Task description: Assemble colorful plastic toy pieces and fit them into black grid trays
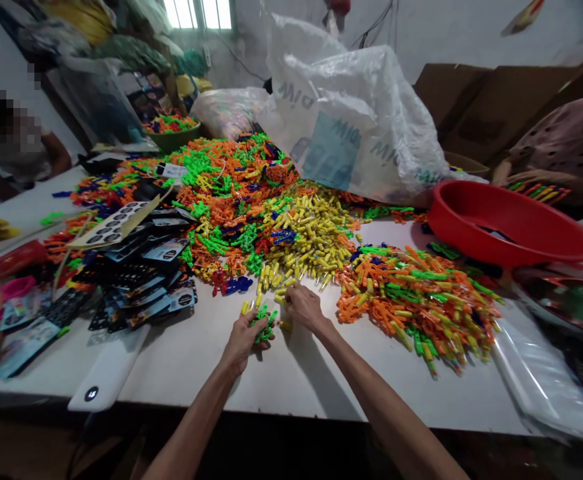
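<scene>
My left hand is closed around a bunch of bright green plastic toy figures, and a few yellow tubes stick up beside its fingers. To its right, my right hand has its fingers curled together at the near edge of a heap of small yellow tubes. What those fingertips pinch is hidden. Beyond the hands spreads a large mixed heap of orange, green and blue toy figures. A smaller pile of orange and green figures with yellow tubes in clear wrapping lies right of my right hand.
Black printed packets are stacked at left, with a sticker sheet on top. A white sealing device lies near the table edge. Right stand a red basin and clear plastic bags. People sit at both sides; a big sack stands behind.
</scene>
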`<state>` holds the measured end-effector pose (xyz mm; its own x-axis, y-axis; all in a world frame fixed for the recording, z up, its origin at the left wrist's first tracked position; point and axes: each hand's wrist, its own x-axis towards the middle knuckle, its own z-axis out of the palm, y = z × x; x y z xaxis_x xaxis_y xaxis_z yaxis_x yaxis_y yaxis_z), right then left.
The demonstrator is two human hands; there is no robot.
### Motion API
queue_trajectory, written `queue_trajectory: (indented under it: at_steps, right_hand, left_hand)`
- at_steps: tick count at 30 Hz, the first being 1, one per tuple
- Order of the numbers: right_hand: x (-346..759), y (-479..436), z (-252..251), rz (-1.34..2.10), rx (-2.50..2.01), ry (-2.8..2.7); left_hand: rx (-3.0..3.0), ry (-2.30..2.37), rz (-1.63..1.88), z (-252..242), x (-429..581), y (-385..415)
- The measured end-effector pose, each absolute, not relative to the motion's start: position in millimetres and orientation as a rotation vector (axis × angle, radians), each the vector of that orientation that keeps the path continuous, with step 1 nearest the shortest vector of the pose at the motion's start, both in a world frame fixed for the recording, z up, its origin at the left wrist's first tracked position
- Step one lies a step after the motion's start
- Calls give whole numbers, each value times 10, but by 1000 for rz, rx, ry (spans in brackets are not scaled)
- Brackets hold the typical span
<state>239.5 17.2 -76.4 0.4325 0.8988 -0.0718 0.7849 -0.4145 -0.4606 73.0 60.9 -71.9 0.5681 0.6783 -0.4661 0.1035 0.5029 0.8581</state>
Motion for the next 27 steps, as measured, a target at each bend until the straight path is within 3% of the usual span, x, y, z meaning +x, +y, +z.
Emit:
queue_trajectory:
  at_steps: [2,8,27]
  right_hand:
    - [2389,114,-764,540,-2157,-1313]
    - [2476,-232,-677,1361,-1272,-860]
    - [2364,-615,-664,1553,-1028,-632]
  left_hand:
    - [1008,887,407,-692,654,629]
    - [1097,719,303,-559,578,637]
    - [1103,507,169,-635,724,449]
